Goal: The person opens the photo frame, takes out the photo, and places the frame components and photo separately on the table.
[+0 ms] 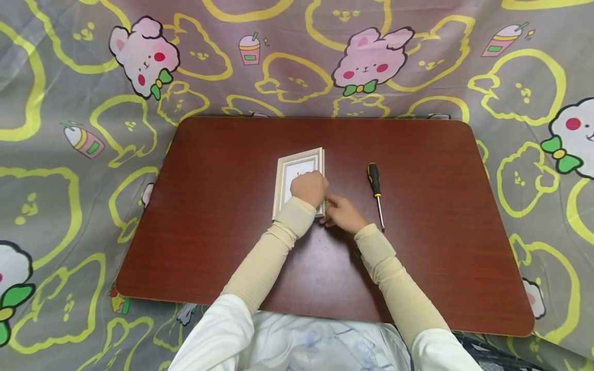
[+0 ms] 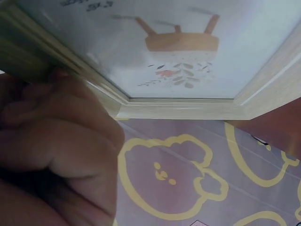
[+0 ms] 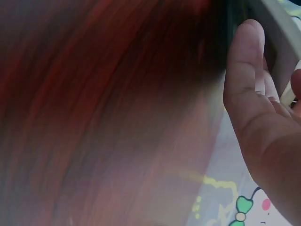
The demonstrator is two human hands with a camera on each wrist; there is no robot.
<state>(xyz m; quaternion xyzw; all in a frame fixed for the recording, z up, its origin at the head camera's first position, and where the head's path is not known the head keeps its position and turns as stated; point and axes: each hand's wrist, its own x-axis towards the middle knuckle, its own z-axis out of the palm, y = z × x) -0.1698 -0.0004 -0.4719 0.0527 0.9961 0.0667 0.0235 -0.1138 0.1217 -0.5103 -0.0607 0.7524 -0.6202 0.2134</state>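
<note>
A pale wooden picture frame (image 1: 279, 188) stands upright and slightly turned on the brown table, its front facing me. Behind its glass is a print (image 2: 182, 43) of a brown-legged planter with leaves, upside down in the left wrist view. My left hand (image 1: 309, 187) reaches across the front and grips the frame's right side with curled fingers. At the lower right corner, my right hand (image 1: 344, 212) pinches the frame's edge. Its thumb (image 3: 248, 44) lies along the dark back in the right wrist view, with the other fingers partly hidden.
A black and yellow screwdriver (image 1: 374, 180) lies right of the frame, its tip toward me. A small dark item (image 1: 357, 253) shows beside my right forearm, partly covered. The table (image 1: 209, 206) has rounded corners, and a patterned cloth (image 1: 297, 31) hangs behind and around it.
</note>
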